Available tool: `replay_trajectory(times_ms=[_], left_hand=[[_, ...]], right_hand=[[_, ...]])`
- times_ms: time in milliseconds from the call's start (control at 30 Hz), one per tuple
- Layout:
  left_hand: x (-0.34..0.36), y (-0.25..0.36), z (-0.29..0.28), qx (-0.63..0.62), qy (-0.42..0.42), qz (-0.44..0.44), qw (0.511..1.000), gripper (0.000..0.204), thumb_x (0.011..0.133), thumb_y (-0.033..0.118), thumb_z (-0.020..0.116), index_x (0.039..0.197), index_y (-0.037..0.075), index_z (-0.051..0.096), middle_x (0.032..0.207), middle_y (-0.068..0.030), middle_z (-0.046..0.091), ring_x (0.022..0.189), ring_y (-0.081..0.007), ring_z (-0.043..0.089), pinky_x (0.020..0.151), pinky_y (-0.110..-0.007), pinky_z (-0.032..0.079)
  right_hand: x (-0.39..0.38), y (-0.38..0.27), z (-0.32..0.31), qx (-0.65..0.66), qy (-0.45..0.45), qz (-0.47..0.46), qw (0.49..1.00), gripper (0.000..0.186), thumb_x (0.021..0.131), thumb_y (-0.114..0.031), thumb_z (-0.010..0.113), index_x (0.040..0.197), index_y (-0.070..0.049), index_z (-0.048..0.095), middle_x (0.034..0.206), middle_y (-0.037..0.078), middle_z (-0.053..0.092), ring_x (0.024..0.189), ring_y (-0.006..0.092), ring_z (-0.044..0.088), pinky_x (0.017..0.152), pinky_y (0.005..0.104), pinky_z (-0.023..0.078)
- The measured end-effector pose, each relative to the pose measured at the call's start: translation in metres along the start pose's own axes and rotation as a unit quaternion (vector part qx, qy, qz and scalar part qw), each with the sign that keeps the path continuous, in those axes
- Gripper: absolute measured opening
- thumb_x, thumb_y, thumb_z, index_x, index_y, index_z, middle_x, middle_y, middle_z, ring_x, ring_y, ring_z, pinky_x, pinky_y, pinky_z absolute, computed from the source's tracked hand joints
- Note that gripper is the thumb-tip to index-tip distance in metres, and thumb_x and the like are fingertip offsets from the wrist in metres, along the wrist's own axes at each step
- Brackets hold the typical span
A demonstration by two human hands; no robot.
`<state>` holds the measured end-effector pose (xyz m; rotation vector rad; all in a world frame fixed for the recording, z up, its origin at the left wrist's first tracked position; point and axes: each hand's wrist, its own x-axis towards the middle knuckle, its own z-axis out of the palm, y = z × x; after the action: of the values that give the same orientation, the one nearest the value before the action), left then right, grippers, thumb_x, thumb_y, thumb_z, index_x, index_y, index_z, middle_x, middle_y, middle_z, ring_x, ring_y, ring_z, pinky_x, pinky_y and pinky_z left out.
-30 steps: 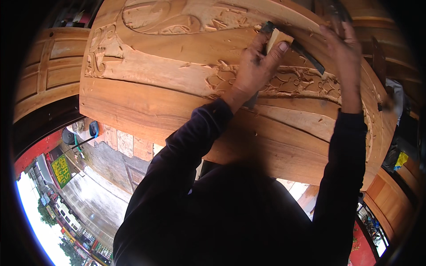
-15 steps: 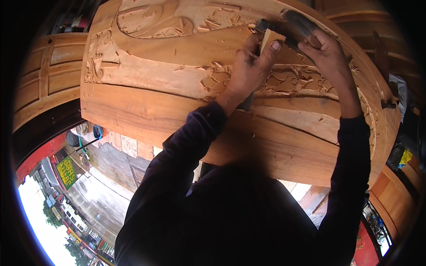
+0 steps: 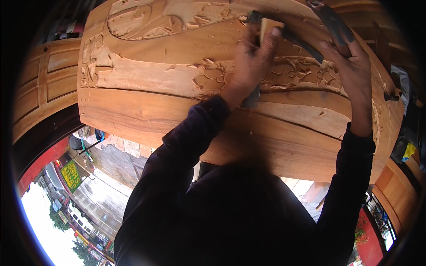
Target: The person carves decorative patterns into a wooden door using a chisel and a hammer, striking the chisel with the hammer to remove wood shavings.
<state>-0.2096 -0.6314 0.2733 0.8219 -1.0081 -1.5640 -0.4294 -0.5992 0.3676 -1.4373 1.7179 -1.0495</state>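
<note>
Carved panel: the broad wooden panel (image 3: 142, 111) lies beneath both hands, with scrolls at its far left and a floral band along its middle.
Panelled door: the wooden door (image 3: 62, 60) stands just left of the panel.
Left hand: the left hand (image 3: 250, 64) is over the panel's floral band, its thumb and fingers clamped on a pale wooden block (image 3: 267, 25).
Right hand: the right hand (image 3: 353, 62) is over the panel's right end, its fingers wrapped round the near end of a dark bar (image 3: 332, 22), apparently clear of the wood.
Dark strip: a narrow strip (image 3: 304, 43) slants across the panel right of the block; whether they join, I cannot tell.
Shavings: curled wood shavings (image 3: 202, 20) lie among the panel's far carvings.
Carving step: probably relief cutting, block steadied and bar poised as a striker.
Next stroke: a blow would call for a firm left hold and the bar squarely aligned, fingers clear.
</note>
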Motion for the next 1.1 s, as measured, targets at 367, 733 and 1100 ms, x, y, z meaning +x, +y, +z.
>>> replay_trajectory(times_ms=[367,733,1100], left_hand=[[-0.009,0.016,0.015,0.009,-0.069,-0.056,0.996,0.037,0.106,0.03,0.068,0.127,0.001,0.058,0.088,0.0014,0.064,0.066,-0.0015,0.055,0.057,-0.022,0.049],[-0.013,0.006,0.013,-0.006,-0.041,-0.069,0.997,0.031,0.105,0.03,0.069,0.119,0.004,0.059,0.075,0.0052,0.06,0.054,-0.0012,0.049,0.047,-0.022,0.041],[-0.018,0.021,-0.003,-0.08,-0.022,-0.083,0.993,0.026,0.108,0.036,0.064,0.112,0.011,0.06,0.074,0.0036,0.059,0.053,-0.004,0.051,0.044,-0.022,0.04]], right_hand=[[-0.011,0.03,0.006,-0.078,-0.122,-0.024,0.989,0.044,0.098,-0.012,0.075,0.14,-0.006,0.064,0.112,-0.001,0.073,0.088,0.005,0.061,0.079,0.0246,0.05],[0.023,0.035,0.01,-0.075,-0.089,0.028,0.993,0.051,0.097,-0.018,0.076,0.145,-0.007,0.062,0.129,0.013,0.073,0.111,0.0159,0.069,0.098,0.0347,0.055],[0.006,-0.007,0.036,-0.042,-0.175,0.009,0.984,0.043,0.097,-0.011,0.076,0.137,-0.003,0.064,0.102,-0.001,0.07,0.094,0.0059,0.061,0.081,0.0254,0.051]])
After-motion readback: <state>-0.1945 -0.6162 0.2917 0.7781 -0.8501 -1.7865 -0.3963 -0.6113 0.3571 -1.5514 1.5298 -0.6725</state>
